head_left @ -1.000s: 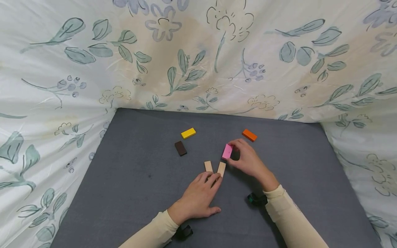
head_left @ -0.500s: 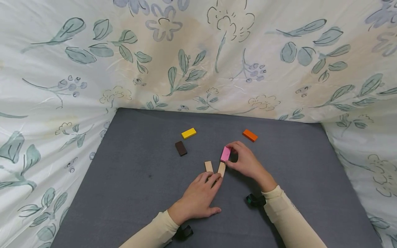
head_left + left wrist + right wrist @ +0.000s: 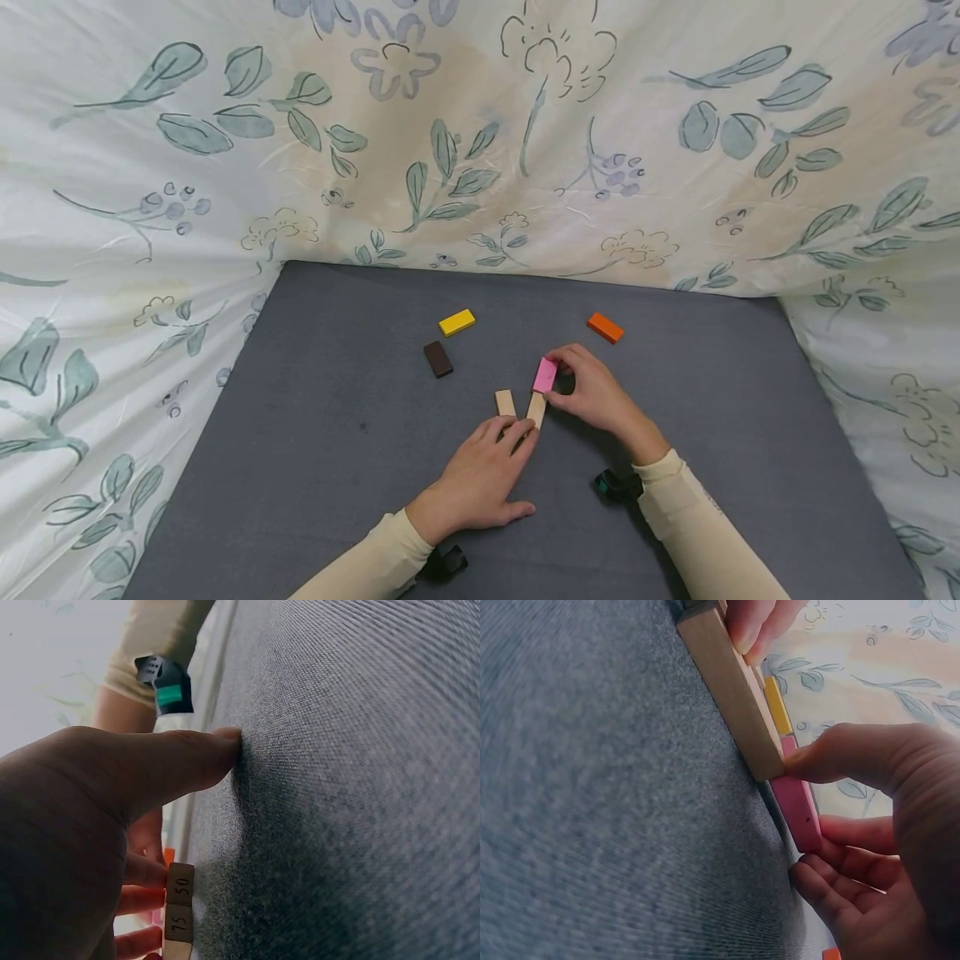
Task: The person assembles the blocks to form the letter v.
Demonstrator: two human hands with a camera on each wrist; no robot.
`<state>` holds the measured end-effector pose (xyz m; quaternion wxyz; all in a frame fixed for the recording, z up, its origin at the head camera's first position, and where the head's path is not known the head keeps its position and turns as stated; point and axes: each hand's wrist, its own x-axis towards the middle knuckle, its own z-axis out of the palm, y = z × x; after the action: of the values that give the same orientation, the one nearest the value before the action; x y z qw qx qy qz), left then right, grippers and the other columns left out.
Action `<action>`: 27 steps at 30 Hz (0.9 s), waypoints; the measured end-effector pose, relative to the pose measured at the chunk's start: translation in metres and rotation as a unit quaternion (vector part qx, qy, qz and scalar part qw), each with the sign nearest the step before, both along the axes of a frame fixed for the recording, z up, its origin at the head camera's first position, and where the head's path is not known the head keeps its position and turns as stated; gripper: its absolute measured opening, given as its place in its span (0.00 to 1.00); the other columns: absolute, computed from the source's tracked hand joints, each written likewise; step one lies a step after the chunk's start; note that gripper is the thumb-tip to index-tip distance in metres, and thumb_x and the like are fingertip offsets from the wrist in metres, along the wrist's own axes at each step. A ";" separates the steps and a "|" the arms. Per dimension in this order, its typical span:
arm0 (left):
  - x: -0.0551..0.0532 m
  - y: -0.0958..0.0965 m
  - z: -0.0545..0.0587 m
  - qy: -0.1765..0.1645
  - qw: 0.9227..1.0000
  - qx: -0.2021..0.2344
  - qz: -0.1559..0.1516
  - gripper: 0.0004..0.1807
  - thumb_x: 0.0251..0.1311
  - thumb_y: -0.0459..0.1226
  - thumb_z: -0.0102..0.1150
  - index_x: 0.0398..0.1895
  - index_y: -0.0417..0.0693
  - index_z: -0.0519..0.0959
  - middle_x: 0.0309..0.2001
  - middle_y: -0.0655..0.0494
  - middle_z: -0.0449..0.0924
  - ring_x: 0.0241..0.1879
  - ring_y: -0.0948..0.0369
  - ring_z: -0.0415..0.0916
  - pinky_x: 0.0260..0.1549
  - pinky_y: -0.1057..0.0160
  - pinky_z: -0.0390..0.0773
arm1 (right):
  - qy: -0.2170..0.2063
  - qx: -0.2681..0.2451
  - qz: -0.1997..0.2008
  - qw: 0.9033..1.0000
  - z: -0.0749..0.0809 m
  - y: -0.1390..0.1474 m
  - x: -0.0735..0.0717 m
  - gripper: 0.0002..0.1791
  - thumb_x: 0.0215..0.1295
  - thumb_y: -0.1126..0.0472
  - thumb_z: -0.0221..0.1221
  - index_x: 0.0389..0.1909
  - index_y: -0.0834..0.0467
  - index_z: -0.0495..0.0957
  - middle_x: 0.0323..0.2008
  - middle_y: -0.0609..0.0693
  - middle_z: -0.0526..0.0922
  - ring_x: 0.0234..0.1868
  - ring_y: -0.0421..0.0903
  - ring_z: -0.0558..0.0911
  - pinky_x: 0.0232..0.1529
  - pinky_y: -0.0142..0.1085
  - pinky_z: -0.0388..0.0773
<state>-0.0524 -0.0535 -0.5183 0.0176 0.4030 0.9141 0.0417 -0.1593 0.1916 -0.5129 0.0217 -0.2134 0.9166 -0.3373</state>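
Observation:
My right hand (image 3: 596,396) pinches a pink wooden block (image 3: 545,375) between thumb and fingers. That block sits end to end with the far end of a plain wooden block (image 3: 536,408); the right wrist view shows the thumb where the pink block (image 3: 799,814) meets the plain one (image 3: 735,701). Palm down, my left hand (image 3: 480,475) rests its fingertips on the plain blocks, partly covering them. A second plain block (image 3: 505,402) slants away on the left. In the left wrist view, block ends marked 50 (image 3: 180,885) and 75 (image 3: 178,924) stand side by side.
Beyond the hands lie a yellow block (image 3: 457,322), a dark brown block (image 3: 438,359) and an orange block (image 3: 605,327). Grey cloth (image 3: 337,483) covers the table. A white floral curtain (image 3: 450,150) hangs along the back and sides.
My right hand has brought the pink block down and left, from just beyond the right plain block to against its end. In the last half second it barely moved. My left hand stayed put.

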 end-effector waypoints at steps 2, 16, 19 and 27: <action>0.000 0.000 0.000 0.000 1.000 0.001 0.000 0.57 0.63 0.72 0.65 0.84 0.46 0.65 0.81 0.50 0.62 0.75 0.52 0.61 0.77 0.49 0.63 | -0.001 0.002 0.002 1.000 0.000 0.000 0.000 0.32 0.60 0.62 0.80 0.64 0.64 0.81 0.57 0.57 0.81 0.52 0.54 0.82 0.57 0.53 0.82; 0.000 -0.001 -0.002 0.000 1.000 0.003 -0.001 0.56 0.63 0.72 0.65 0.84 0.47 0.66 0.81 0.51 0.62 0.76 0.51 0.61 0.77 0.50 0.63 | -0.005 0.009 0.014 1.000 -0.001 0.002 -0.002 0.30 0.61 0.61 0.79 0.63 0.64 0.82 0.57 0.57 0.81 0.53 0.54 0.83 0.57 0.54 0.82; 0.000 -0.001 -0.002 0.003 1.000 0.005 -0.002 0.56 0.63 0.72 0.66 0.84 0.47 0.66 0.81 0.51 0.62 0.76 0.51 0.61 0.77 0.50 0.63 | -0.003 0.010 0.014 1.000 -0.002 0.002 -0.003 0.30 0.61 0.60 0.79 0.63 0.64 0.82 0.57 0.57 0.81 0.53 0.54 0.83 0.57 0.54 0.82; 0.000 -0.001 0.000 -0.003 1.000 0.000 0.000 0.56 0.63 0.72 0.65 0.84 0.47 0.65 0.81 0.51 0.61 0.76 0.51 0.60 0.77 0.49 0.62 | -0.005 -0.001 0.005 1.000 -0.003 0.003 -0.002 0.28 0.66 0.58 0.75 0.64 0.62 0.83 0.57 0.57 0.82 0.53 0.54 0.82 0.58 0.55 0.81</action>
<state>-0.0522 -0.0541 -0.5183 0.0209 0.4030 0.9140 0.0428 -0.1614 0.1944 -0.5158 0.0281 -0.2166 0.9150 -0.3391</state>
